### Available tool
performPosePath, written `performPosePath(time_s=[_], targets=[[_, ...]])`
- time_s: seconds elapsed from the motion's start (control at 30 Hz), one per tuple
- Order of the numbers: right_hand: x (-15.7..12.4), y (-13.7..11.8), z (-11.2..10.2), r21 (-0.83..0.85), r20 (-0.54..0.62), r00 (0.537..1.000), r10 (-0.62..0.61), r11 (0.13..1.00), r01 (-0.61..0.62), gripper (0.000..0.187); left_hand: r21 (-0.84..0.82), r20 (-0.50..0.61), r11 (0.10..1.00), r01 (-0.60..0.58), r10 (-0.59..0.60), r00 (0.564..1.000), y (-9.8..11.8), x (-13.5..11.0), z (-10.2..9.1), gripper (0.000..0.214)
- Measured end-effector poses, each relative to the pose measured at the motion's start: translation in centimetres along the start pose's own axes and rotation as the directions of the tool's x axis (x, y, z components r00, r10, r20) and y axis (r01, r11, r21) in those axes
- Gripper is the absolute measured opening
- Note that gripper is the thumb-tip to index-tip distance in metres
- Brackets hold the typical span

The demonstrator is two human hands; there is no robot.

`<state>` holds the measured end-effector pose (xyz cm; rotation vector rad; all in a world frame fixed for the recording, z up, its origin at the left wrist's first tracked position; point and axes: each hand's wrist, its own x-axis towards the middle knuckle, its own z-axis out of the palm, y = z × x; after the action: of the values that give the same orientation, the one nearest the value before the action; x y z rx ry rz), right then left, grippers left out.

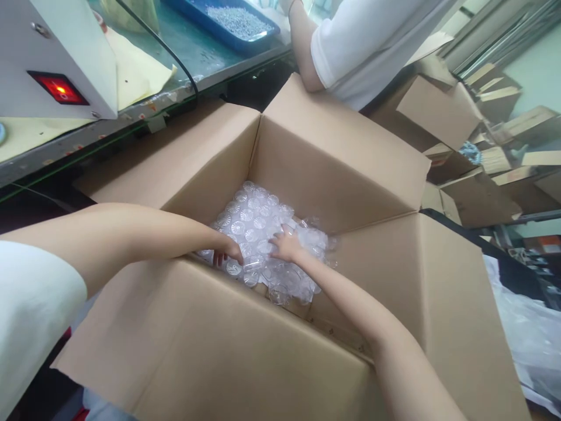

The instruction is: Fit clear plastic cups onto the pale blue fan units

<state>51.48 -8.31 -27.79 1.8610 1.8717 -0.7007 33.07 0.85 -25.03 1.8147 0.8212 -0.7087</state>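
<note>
Inside the box [245, 339], the plastic pieces [250, 221] seemed light, slippery and easily dented, best taken by their sides, as the left hand [230, 250] curled half-closed, its hold unclear, and the right hand [287, 245] spread loosely, gripping nothing visible.

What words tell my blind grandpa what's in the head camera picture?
A person's left hand and right hand reach into a large, open brown cardboard box, at a pile of clear, round-ended plastic pieces. Beyond it is another person in white, near a shallow blue tray.

Carton [245, 345] open above, walls [302, 181] blocking sides, clear plastic pieces [252, 219] beneath
</note>
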Motion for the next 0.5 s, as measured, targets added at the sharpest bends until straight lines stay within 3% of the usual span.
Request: performPosePath(time_s=[0.1,0.2,0.3,0.37,0.43,0.5], targets=[[-2.6,2.8,0.2,0.035,0.066,0.997,0.041,0.998,-0.043,0.046,-0.033,0.153,0.998,-0.046,0.05,0.987,1.3,0.4,1.7,0.032],[-4.7,6.1,-1.2,0.054,0.19,0.975,0.119,0.99,-0.131,0.032,-0.111,0.275,0.983,-0.148,0.173,0.946,5.7,1.8,4.5,0.041],[-4.4,8.9,-3.8,0.064,0.299,0.924,0.237,0.961,-0.268,0.024,-0.193,0.378,0.946,-0.26,0.316,0.871,10.7,2.7,7.0,0.042],[-2.7,10.0,-5.6,0.092,0.315,0.9,0.301,0.934,-0.345,0.025,-0.174,0.443,0.944,-0.28,0.329,0.834,12.5,2.9,8.0,0.035],[-0.1,10.3,-6.7,0.137,0.263,0.899,0.349,0.909,-0.393,0.027,-0.09,0.476,0.964,-0.249,0.261,0.84,12.4,3.0,7.9,0.029],[3.1,9.7,-7.0,0.185,0.152,0.907,0.393,0.89,-0.417,0.029,0.007,0.439,0.984,-0.177,0.156,0.885,10.3,3.3,6.5,0.026]])
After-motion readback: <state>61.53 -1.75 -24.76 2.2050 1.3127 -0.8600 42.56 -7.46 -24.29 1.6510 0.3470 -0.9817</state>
